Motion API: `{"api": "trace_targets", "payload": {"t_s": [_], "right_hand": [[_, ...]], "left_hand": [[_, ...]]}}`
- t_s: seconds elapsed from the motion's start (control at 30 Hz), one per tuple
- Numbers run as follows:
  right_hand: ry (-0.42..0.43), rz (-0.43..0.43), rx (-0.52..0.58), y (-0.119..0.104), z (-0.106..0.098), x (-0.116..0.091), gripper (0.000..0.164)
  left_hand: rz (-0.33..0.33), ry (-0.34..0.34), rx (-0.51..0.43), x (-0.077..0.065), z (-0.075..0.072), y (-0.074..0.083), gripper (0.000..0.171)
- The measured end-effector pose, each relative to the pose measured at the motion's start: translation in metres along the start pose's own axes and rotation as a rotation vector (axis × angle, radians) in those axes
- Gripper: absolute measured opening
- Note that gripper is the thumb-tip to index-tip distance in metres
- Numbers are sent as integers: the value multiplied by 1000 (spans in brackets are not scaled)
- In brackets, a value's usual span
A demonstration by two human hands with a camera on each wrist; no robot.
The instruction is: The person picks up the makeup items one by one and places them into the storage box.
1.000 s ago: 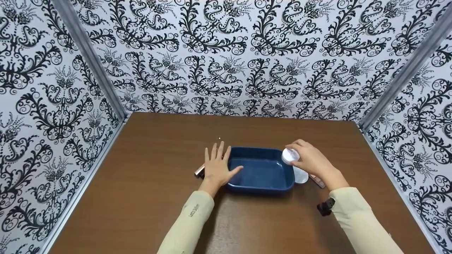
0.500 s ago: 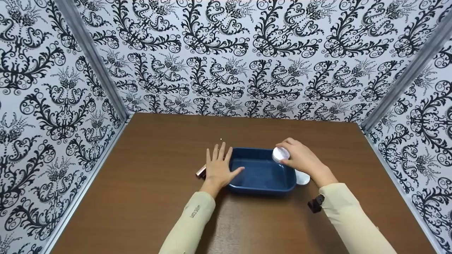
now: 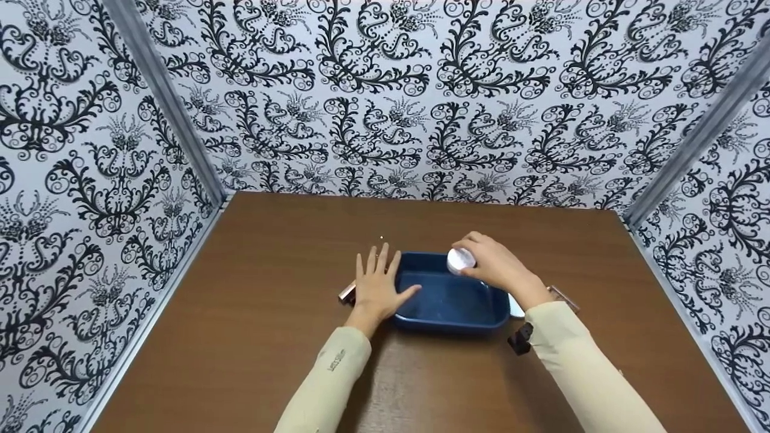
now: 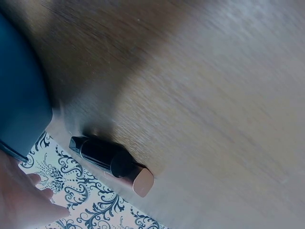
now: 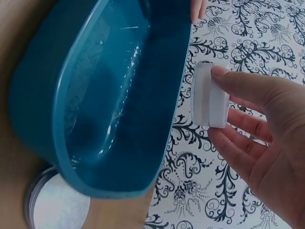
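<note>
A dark blue rectangular tub (image 3: 451, 326) stands on the table between the hands. My left hand (image 3: 379, 293) lies palm down with fingers spread at the tub's left rim; whether it touches the rim I cannot tell. My right hand (image 3: 499, 266) pinches a small round white jar (image 3: 461, 261) between thumb and fingers, above the tub's far right part. The right wrist view shows the jar (image 5: 209, 95) side-on, with clear edges and a pale band. Left of the tub, partly behind the left hand, lie a black tube (image 4: 102, 153) and a rose-gold capped tube (image 4: 142, 182), like lipsticks.
A flat round container with a silvery white top (image 5: 62, 205) lies against the tub's right side. Partly behind the right forearm is a thin rectangular item (image 3: 564, 299). Patterned wall panels (image 3: 421, 120) enclose the wooden table (image 3: 283, 252) at the back and sides.
My right hand has moved left with the jar, from the tub's right rim to over its inside. The left hand stays spread at the left rim. The view has shifted slightly.
</note>
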State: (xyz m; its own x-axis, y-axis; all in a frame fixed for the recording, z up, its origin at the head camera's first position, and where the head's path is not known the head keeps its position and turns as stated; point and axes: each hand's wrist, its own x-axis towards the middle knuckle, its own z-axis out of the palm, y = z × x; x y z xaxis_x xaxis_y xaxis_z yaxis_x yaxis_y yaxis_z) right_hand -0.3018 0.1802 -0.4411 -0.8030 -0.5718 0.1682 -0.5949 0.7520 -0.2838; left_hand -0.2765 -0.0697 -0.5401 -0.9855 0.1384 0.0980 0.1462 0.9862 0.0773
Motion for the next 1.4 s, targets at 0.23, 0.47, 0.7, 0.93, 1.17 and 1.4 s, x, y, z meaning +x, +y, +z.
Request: {"api": "trace_targets", "payload": {"t_s": [0.23, 0.47, 0.7, 0.93, 1.17, 1.4], "right_hand": [[-44, 0, 11, -3, 8, 13, 48], [-62, -29, 11, -6, 15, 26, 48], [-118, -37, 28, -8, 25, 35, 47], [-140, -50, 37, -12, 37, 43, 47], [-168, -67, 13, -17, 50, 48, 49], [-182, -125, -58, -20, 65, 50, 48]], "left_hand": [[-8, -10, 7, -1, -1, 0, 95], [-6, -8, 13, 1, 3, 1, 95], [-3, 2, 28, 2, 4, 0, 95], [-6, -5, 37, 2, 4, -1, 96], [-7, -25, 27, 2, 3, 1, 96], [-7, 2, 14, -2, -2, 1, 94]]}}
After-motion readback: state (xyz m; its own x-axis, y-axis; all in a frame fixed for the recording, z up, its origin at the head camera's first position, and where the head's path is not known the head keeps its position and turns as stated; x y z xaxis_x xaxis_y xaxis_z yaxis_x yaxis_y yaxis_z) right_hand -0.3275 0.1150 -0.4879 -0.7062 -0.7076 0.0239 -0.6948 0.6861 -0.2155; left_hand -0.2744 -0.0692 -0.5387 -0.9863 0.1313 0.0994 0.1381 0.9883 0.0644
